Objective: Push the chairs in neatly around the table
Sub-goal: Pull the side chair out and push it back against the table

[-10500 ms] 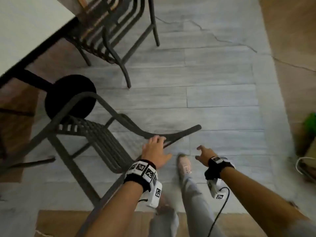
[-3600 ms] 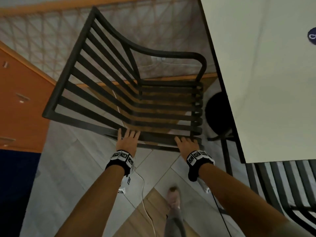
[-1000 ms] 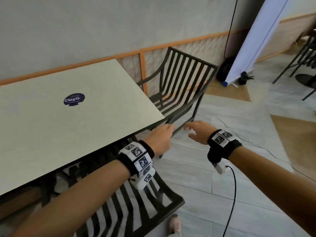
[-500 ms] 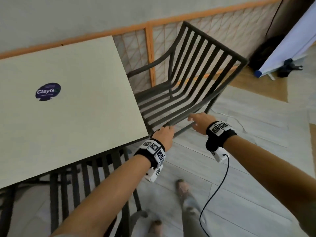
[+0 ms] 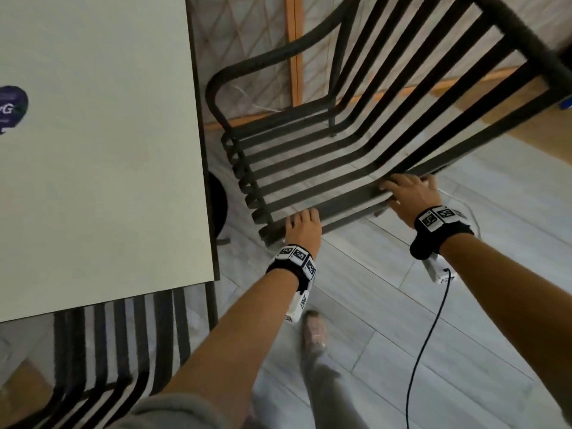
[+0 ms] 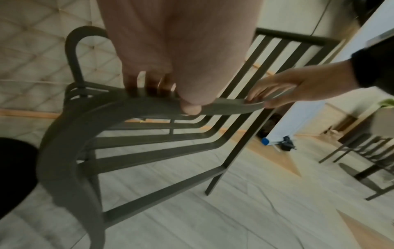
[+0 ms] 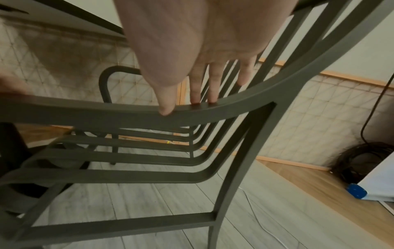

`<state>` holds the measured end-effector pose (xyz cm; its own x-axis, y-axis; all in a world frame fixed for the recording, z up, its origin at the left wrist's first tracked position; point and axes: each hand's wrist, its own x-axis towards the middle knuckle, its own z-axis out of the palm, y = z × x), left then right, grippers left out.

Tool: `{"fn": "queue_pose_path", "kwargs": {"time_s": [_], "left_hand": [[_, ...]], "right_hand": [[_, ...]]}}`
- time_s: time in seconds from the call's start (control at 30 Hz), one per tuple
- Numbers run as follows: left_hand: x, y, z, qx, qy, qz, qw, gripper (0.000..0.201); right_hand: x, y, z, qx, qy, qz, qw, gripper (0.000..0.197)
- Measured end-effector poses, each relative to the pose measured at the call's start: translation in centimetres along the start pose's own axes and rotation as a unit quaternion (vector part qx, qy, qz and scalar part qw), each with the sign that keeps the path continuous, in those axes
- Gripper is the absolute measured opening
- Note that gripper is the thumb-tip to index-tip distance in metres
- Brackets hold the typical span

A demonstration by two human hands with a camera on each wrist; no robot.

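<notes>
A dark metal slatted chair (image 5: pixel 349 212) stands at the right side of the white table (image 5: pixel 102 150), its seat front facing the table edge with a gap between them. Both hands hold its near armrest (image 6: pixel 95 107). My left hand (image 5: pixel 301 227) grips the front end of the armrest, fingers over the top and thumb on the near side (image 6: pixel 170 99). My right hand (image 5: pixel 408 193) holds the rear end where the armrest meets the backrest, fingers laid over the top and thumb against the near edge (image 7: pixel 185 104).
A second slatted chair (image 5: pixel 108 351) sits tucked under the table's near edge at lower left. The table's black base (image 5: pixel 218 205) lies beside the chair's front. A lattice barrier with an orange post (image 5: pixel 294 51) stands behind. My foot (image 5: pixel 314 332) and a black cable (image 5: pixel 427 335) are on the floor.
I have stepped closer and looked down. Both hands, which were reaching toward the chair a second ago, now hold its near armrest.
</notes>
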<state>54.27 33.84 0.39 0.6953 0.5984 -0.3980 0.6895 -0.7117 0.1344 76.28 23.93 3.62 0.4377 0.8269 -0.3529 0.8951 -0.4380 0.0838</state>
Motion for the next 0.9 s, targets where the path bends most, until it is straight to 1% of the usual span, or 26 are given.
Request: {"fn": "queue_pose_path", "kwargs": {"time_s": [0.07, 0.17, 0.2, 0.23, 0.3, 0.37, 0.4, 0.47, 0.53, 0.6, 0.7, 0.77, 0.8, 0.9], "left_hand": [[0.6, -0.6, 0.5, -0.004, -0.008, -0.002, 1.0, 0.035], [1.1, -2.3, 0.4, 0.024, -0.02, 0.026, 0.999, 0.038], [1.2, -2.9, 0.3, 0.029, -0.021, 0.023, 0.999, 0.039], [1.1, -3.5, 0.2, 0.027, -0.021, 0.012, 0.999, 0.04], [0.9, -5.2, 0.0, 0.021, -0.026, -0.033, 0.999, 0.043], [0.8, -7.2, -0.4, 0.015, -0.018, -0.084, 0.996, 0.045], [1.0, -8.1, -0.6, 0.01, -0.007, -0.112, 0.994, 0.044], [1.5, -9.3, -1.2, -0.005, 0.003, -0.17, 0.985, 0.045], [2.2, -9.6, -1.8, -0.017, -0.009, -0.217, 0.976, 0.045], [3.0, -9.8, -2.2, -0.031, -0.022, -0.244, 0.969, 0.044], [3.1, -10.1, -1.9, -0.048, -0.043, -0.253, 0.965, 0.046], [2.3, -10.0, -1.3, -0.048, -0.065, -0.25, 0.965, 0.059], [1.8, -9.9, -0.9, -0.047, -0.072, -0.249, 0.965, 0.061], [0.7, -9.6, 0.0, -0.039, -0.074, -0.244, 0.966, 0.053]], "right_hand": [[0.4, 1.1, 0.3, -0.037, -0.004, -0.027, 0.999, 0.05], [1.5, 1.5, 0.3, -0.076, -0.015, -0.049, 0.996, 0.062], [1.8, 1.3, 0.3, -0.082, -0.018, -0.053, 0.995, 0.066], [2.1, 1.1, 0.3, -0.087, -0.025, -0.056, 0.994, 0.07], [2.5, -0.5, 0.0, -0.096, -0.047, -0.066, 0.992, 0.081], [2.9, -2.6, -0.1, -0.091, -0.045, -0.08, 0.992, 0.089], [3.2, -3.7, -0.1, -0.086, -0.038, -0.086, 0.992, 0.089], [3.9, -5.7, -0.1, -0.072, -0.024, -0.093, 0.993, 0.081], [4.6, -7.2, -0.4, -0.056, -0.018, -0.091, 0.994, 0.074], [5.4, -7.9, -0.7, -0.04, -0.009, -0.086, 0.995, 0.069], [5.5, -7.9, -0.5, -0.037, -0.009, -0.084, 0.996, 0.059], [4.6, -7.9, 0.0, -0.035, -0.015, -0.086, 0.996, 0.055], [3.9, -8.0, 0.2, -0.033, -0.02, -0.086, 0.996, 0.056], [2.8, -7.9, 0.8, -0.03, -0.024, -0.087, 0.995, 0.06]]}}
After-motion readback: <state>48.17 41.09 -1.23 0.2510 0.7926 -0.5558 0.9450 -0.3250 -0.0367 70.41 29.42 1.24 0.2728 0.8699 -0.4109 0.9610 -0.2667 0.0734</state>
